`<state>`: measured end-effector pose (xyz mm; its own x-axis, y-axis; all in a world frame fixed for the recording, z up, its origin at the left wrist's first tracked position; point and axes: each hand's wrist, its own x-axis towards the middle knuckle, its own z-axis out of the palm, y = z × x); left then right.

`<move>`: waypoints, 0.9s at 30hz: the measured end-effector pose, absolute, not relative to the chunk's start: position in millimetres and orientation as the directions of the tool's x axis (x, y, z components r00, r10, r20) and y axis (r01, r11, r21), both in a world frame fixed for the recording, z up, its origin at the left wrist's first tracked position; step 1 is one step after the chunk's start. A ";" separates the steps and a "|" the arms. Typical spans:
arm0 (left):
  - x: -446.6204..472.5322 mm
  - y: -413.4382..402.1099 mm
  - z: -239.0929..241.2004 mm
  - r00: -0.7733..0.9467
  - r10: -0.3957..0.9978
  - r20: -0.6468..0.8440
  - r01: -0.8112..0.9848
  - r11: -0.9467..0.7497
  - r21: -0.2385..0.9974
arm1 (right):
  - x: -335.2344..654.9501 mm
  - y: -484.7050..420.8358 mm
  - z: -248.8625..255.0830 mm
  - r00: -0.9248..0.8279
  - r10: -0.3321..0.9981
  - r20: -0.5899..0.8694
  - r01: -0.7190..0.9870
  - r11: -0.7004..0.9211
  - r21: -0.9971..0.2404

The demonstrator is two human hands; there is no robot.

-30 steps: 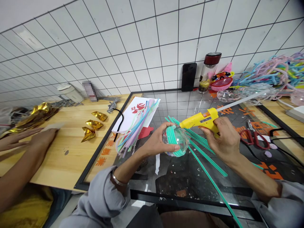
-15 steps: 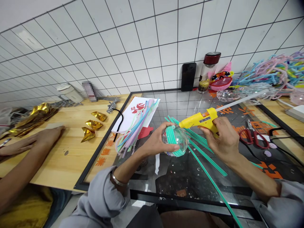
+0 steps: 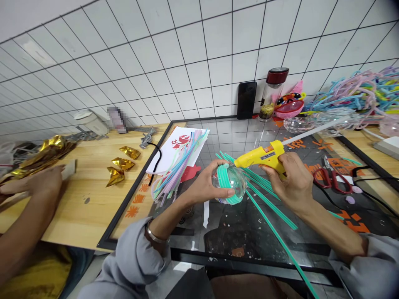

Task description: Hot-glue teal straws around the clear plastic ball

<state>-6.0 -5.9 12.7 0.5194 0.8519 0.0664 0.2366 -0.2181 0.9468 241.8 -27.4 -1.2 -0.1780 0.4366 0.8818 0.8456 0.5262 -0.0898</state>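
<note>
Surface: black-framed glass sheet (image 3: 237,232) over dark printed matter, lying on a pale wooden table (image 3: 90,195), with a white tiled wall behind.
Sleeves: grey cuffs at the near edge; a metal bracelet (image 3: 153,235) sits on the left wrist.
Left hand: left hand (image 3: 206,185) cups a clear ball (image 3: 230,182) from its left side, fingers curled over the top and thumb pressed along the lower front.
Ball: held just above the glass at centre; a teal strip (image 3: 223,177) is wound around it in close bands.
Right hand: right hand (image 3: 291,182) is closed around the grip of a yellow glue gun (image 3: 261,155), forefinger by the trigger.
Glue gun: nozzle points left and meets the top of the ball at the teal winding; a white glue stick (image 3: 314,131) juts from its rear.
Loose straws: long teal straws (image 3: 271,207) fan out on the glass under both hands, one running to the near edge.
Middle left: a bundle of pastel straws (image 3: 179,166) lies across a white sheet (image 3: 174,151).
Middle right: red scissors (image 3: 333,180) and a black cable (image 3: 372,197) rest on the glass.
Co-worker: another person's hand (image 3: 42,182) rests on the wood at far left, near folded gold foil pieces (image 3: 120,168).
Far edge: a black phone (image 3: 247,99) leans on the tiles beside a red-capped jar (image 3: 271,93); a heap of coloured straws (image 3: 358,93) fills the far right.
</note>
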 end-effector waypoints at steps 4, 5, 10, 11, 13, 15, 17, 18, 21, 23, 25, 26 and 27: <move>-6.7 -4.7 10.1 0.507 0.860 0.053 0.238 -0.199 0.951 | 239.7 -28.1 -3.7 -0.126 0.467 0.875 0.850 0.506 -0.148; -6.9 -4.4 9.4 0.505 0.862 0.050 0.241 -0.197 0.950 | 239.3 -28.2 -4.1 -0.117 0.470 0.875 0.850 0.503 -0.157; -7.1 -3.3 7.1 0.520 0.851 0.069 0.225 -0.215 0.950 | 240.0 -28.0 -3.9 -0.130 0.462 0.877 0.847 0.511 -0.143; -7.0 -3.4 7.2 0.523 0.850 0.071 0.223 -0.216 0.951 | 240.5 -27.9 -3.6 -0.141 0.459 0.877 0.847 0.515 -0.133; -6.8 -3.7 7.6 0.524 0.849 0.071 0.220 -0.216 0.951 | 241.1 -27.9 -3.1 -0.155 0.455 0.877 0.847 0.518 -0.120; -6.8 -4.2 8.3 0.525 0.849 0.066 0.222 -0.211 0.952 | 241.2 -28.0 -2.7 -0.150 0.460 0.875 0.850 0.513 -0.123; -6.8 -4.5 8.8 0.523 0.850 0.066 0.224 -0.211 0.951 | 240.6 -28.3 -2.6 -0.138 0.468 0.873 0.854 0.503 -0.135; -6.9 -4.5 9.0 0.523 0.850 0.065 0.223 -0.210 0.952 | 240.3 -28.5 -2.7 -0.135 0.472 0.871 0.856 0.499 -0.138; -7.2 -4.0 8.9 0.525 0.849 0.064 0.216 -0.206 0.955 | 239.9 -28.9 -3.4 -0.139 0.474 0.870 0.855 0.501 -0.136; -7.5 -3.6 8.5 0.529 0.846 0.064 0.214 -0.206 0.955 | 240.3 -28.9 -4.0 -0.140 0.476 0.868 0.853 0.504 -0.138; -7.8 -3.5 8.2 0.533 0.844 0.068 0.217 -0.213 0.953 | 240.9 -28.7 -4.3 -0.145 0.474 0.868 0.853 0.505 -0.134; -7.9 -3.5 8.2 0.535 0.842 0.070 0.217 -0.217 0.952 | 241.2 -28.6 -4.3 -0.147 0.472 0.869 0.853 0.505 -0.129; -7.9 -3.6 8.2 0.535 0.842 0.073 0.217 -0.220 0.951 | 241.6 -28.5 -4.2 -0.151 0.469 0.870 0.854 0.505 -0.124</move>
